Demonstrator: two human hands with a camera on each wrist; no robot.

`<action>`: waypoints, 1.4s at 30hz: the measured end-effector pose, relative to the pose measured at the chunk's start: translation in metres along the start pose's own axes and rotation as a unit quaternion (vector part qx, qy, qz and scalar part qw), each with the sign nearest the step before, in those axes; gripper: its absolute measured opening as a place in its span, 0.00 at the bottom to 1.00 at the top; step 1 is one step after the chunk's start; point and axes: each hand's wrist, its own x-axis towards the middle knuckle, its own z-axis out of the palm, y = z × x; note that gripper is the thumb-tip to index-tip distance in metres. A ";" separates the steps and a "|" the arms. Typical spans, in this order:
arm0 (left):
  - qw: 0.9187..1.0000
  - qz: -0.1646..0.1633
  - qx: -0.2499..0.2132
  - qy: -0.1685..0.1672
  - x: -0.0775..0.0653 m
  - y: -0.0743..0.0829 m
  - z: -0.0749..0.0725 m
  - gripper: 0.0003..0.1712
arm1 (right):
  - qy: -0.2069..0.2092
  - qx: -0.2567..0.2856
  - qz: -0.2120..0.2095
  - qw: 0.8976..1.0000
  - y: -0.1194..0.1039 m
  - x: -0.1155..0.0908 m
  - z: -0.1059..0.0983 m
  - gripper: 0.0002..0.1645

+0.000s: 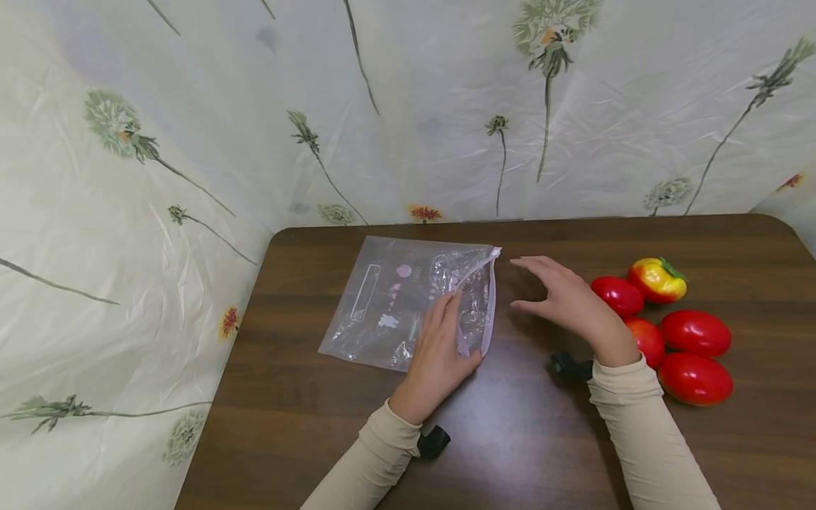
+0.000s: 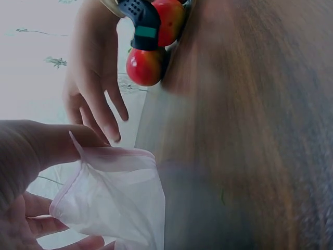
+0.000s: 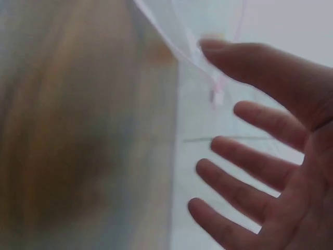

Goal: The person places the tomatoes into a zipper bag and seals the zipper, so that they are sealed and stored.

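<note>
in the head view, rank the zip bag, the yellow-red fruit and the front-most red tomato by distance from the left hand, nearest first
1. Zip bag: under the left hand, which rests on its zipper end.
2. Front-most red tomato: right, near the table's front.
3. Yellow-red fruit: right, at the back of the pile.

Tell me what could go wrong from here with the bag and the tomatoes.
The zip bag lies flat under the left hand, its mouth barely parted, so it may slide or stay closed. The right hand hovers open near the bag; its sleeve could nudge the round tomatoes, which might roll.
</note>
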 end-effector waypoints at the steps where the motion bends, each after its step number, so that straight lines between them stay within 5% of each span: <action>1: 1.000 0.000 -0.001 0.002 0.000 0.000 0.000 0.61 | 0.002 -0.002 0.004 1.000 -0.001 -0.003 -0.004 0.46; 10: 1.000 0.005 -0.003 0.004 0.000 0.000 0.002 0.60 | 0.023 -0.026 0.042 0.999 0.000 -0.042 -0.029 0.47; 21: 1.000 0.002 0.008 0.000 0.003 -0.001 0.000 0.61 | 0.066 -0.060 0.008 0.996 0.009 -0.088 -0.028 0.49; 28: 1.000 0.003 0.004 -0.003 0.002 -0.002 0.001 0.60 | 0.077 -0.081 0.039 0.993 0.019 -0.115 -0.031 0.49; 42: 1.000 -0.004 0.003 0.001 0.001 -0.005 -0.002 0.61 | 0.074 -0.115 0.084 0.987 0.047 -0.135 -0.045 0.47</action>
